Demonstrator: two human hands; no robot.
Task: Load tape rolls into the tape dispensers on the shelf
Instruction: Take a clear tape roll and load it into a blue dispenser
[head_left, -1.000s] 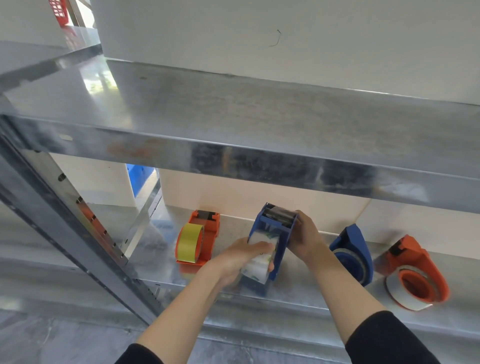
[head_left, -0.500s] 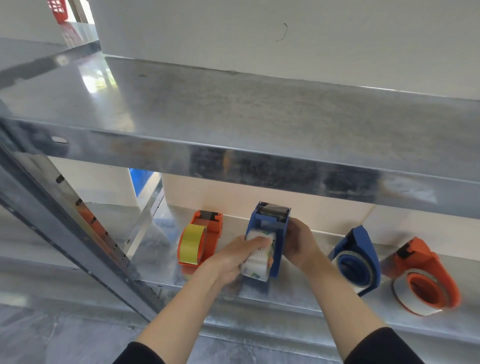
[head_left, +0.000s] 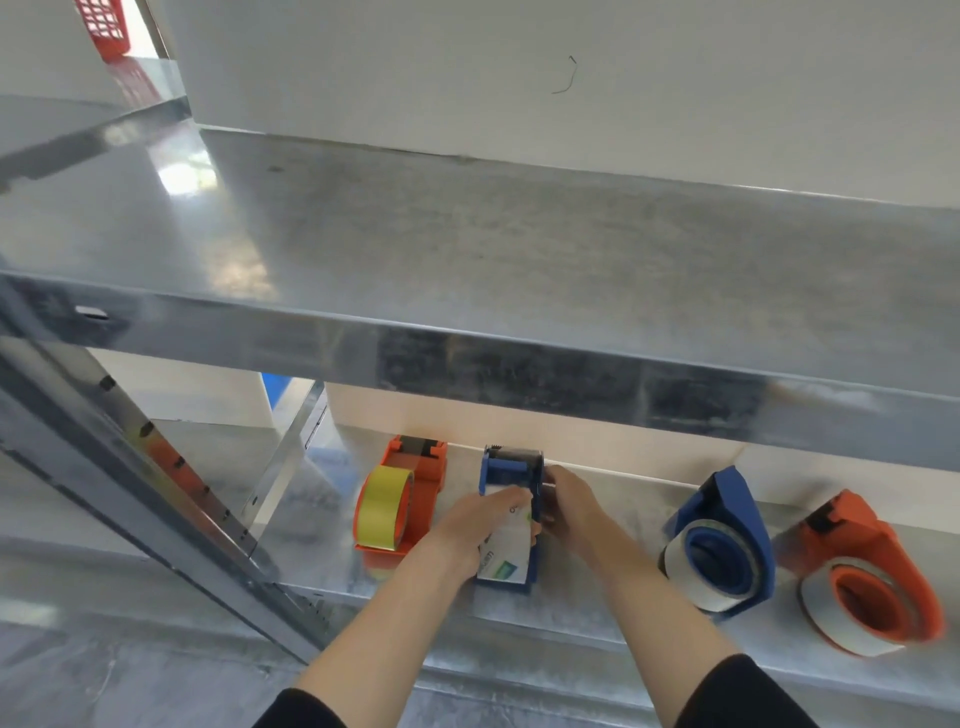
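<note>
A blue tape dispenser (head_left: 511, 467) stands on the lower metal shelf (head_left: 597, 587) with a white printed tape roll (head_left: 506, 558) in it. My left hand (head_left: 475, 522) curls over the roll from the left. My right hand (head_left: 569, 501) grips the dispenser's right side. To the left stands an orange dispenser (head_left: 415, 483) holding a yellow roll (head_left: 382, 506). On the right a second blue dispenser (head_left: 727, 545) and a second orange dispenser (head_left: 872, 566) lie on their sides, each with a white roll.
The upper metal shelf (head_left: 467, 270) juts out above my hands and carries a large white box (head_left: 571, 78). A slanted steel upright (head_left: 156, 499) runs down the left. A red basket (head_left: 104, 26) sits at the far top left.
The blue dispenser, tilted and lifted before, now stands down on the shelf further back. Both hands moved with it and keep their hold.
</note>
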